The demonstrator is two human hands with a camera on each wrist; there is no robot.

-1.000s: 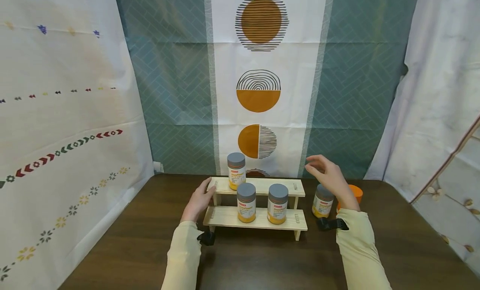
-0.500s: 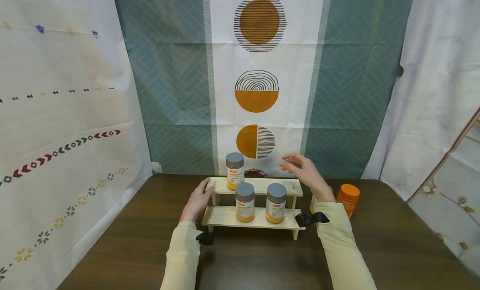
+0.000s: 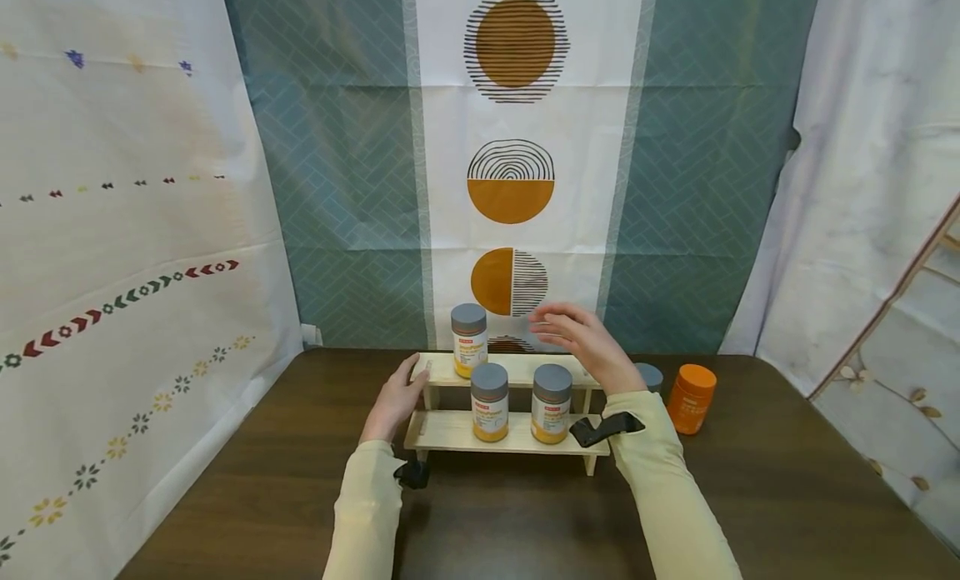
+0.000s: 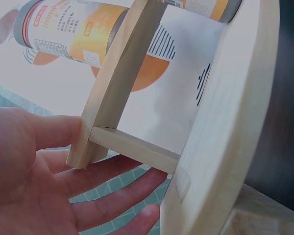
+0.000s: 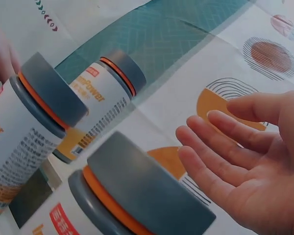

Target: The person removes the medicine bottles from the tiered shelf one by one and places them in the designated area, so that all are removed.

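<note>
With arms stretched forward, has left hand (image 3: 393, 405) holding on to the near end of the shelf (image 3: 442, 434), thumb in front of the top board (image 3: 521, 368), fingers behind. Keeps right hand (image 3: 581, 342) up above the other end, open, fingers a little bent and pointing toward the left hand's side, palm turned in. On both arms, pale yellow sleeves (image 3: 363, 497) and black bands (image 3: 411, 474). Stretched long ways from the left hand across to under the right hand: the shelf, on the table (image 3: 517, 522). Up on the top board, between the hands, back jar (image 3: 470, 347). Lower down, between the wrists, front left jar (image 3: 490, 405) and front right jar (image 3: 551, 407). All three upright, grey lids up, labels facing back toward the arms. Just past the right wrist, half-hidden jar (image 3: 649, 377) with grey lid. Farther right, orange jar (image 3: 691, 401), also upright. Behind both hands, hanging cloth (image 3: 337, 147).
</note>
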